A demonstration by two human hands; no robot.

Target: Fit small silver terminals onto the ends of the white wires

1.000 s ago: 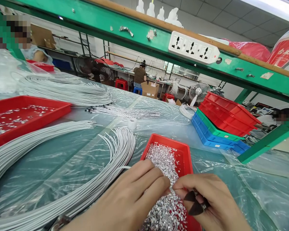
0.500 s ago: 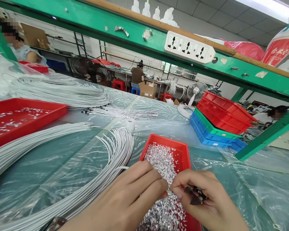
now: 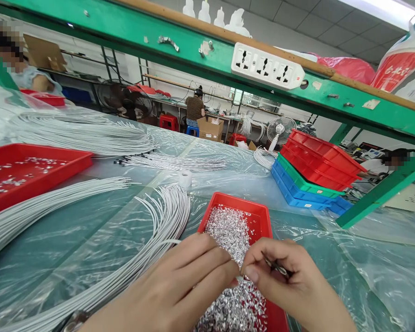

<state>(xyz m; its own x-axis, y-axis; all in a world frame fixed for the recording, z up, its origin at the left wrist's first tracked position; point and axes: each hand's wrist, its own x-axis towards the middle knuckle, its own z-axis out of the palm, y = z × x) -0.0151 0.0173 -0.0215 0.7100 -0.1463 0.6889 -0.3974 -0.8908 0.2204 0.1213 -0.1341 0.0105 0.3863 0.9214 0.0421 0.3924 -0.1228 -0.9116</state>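
Note:
My left hand [image 3: 190,281] is closed round a white cable [image 3: 171,241], which runs back out behind the knuckles. Its short pale tip [image 3: 240,278] shows between my two hands. The thumb and forefinger of my right hand [image 3: 293,286] pinch at that tip; whether a small piece is between them I cannot tell. A small dark metal tool [image 3: 276,266] sits in the curled right palm, mostly hidden by fingers. Under both hands stands a red tray [image 3: 261,214] with a heap of tiny silver metal pieces [image 3: 228,226].
A bundle of white cables [image 3: 173,207] curves along the left, with another bundle [image 3: 72,196] beyond. A second red tray [image 3: 69,159] holds scattered pieces. Stacked bins [image 3: 321,161] stand right. A green shelf beam [image 3: 131,34] with a power strip [image 3: 268,66] crosses above. Co-workers sit farther off.
The metal tool has turned in my right palm, so its broad dark face now shows as a thin edge. The fingertips stay together at the cable tip. The view has shifted slightly.

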